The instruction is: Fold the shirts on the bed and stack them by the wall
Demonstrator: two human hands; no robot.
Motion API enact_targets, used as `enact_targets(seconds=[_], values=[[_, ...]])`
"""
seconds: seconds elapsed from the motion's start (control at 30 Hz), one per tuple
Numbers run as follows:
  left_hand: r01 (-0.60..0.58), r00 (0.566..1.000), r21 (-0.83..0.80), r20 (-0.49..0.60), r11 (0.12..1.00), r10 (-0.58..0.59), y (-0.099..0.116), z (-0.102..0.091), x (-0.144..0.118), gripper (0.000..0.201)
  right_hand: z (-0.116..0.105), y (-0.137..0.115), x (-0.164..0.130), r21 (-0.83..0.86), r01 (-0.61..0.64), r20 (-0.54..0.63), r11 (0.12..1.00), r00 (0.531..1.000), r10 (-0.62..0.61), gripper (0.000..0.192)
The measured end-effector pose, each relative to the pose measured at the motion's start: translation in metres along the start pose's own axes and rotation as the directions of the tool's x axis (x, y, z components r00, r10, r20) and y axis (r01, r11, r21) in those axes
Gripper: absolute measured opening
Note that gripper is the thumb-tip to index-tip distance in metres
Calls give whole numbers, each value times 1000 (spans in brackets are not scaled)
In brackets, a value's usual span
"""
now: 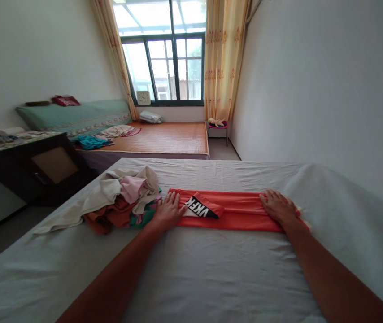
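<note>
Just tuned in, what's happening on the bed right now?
A person presses both palms flat on an orange garment folded into a long strip on the grey-sheeted bed. The left hand rests on its left end, beside a black-and-white printed patch; the right hand holds down its right end. A heap of mixed unfolded clothes lies just left of the strip.

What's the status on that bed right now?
Left hand and right hand flat on folded orange garment. Clothes pile touching left end.
</note>
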State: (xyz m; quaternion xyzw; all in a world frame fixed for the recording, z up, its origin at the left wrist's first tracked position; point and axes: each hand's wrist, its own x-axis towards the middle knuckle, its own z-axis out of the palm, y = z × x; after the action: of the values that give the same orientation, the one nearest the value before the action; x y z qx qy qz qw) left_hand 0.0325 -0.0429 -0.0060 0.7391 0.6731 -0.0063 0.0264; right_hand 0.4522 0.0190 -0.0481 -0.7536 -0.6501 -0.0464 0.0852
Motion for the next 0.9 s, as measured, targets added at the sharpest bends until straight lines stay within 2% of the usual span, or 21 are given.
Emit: enact_targets(seconds=[0.2,0.3,0.37,0.47,0.5,0.57,0.63,0.7,0.8,0.9], values=[[33,999,-13,-11,999,-33,-16,4,2,72,-6,-4,-5,32,8,-29,999,1000,-7,47],[43,994,3,-100,999,-42,-11,1,2,69,-6,-3,-6,17,13,-62,1000,998,-12,47],[-15,974,28,-226,999,21,-3,-2,1,61,-8,-5,-8,-12,25,-110,1000,994,-26,47],[-227,901,64,-364,972,234,17,-2,-1,48,-15,-18,-14,-65,56,-188,996,980,-68,47],[-297,878,62,-374,953,298,24,-1,-2,47,-17,-26,-17,-78,97,-214,992,970,-112,48],[-402,852,34,-351,915,387,36,5,-6,47,-19,-46,-22,-87,267,-213,960,936,-279,48],[-444,855,-10,-305,896,420,42,11,-9,50,-17,-62,-26,-53,461,-121,886,878,-464,49],[-444,871,-48,-259,895,418,42,16,-12,50,-14,-66,-26,-1,522,8,853,853,-522,52],[-432,887,-78,-218,898,407,36,18,-14,49,-10,-38,-21,-45,395,94,918,916,-389,55],[-434,890,-92,-199,896,410,33,15,-15,48,-11,13,-17,-137,175,49,975,984,-170,53]])
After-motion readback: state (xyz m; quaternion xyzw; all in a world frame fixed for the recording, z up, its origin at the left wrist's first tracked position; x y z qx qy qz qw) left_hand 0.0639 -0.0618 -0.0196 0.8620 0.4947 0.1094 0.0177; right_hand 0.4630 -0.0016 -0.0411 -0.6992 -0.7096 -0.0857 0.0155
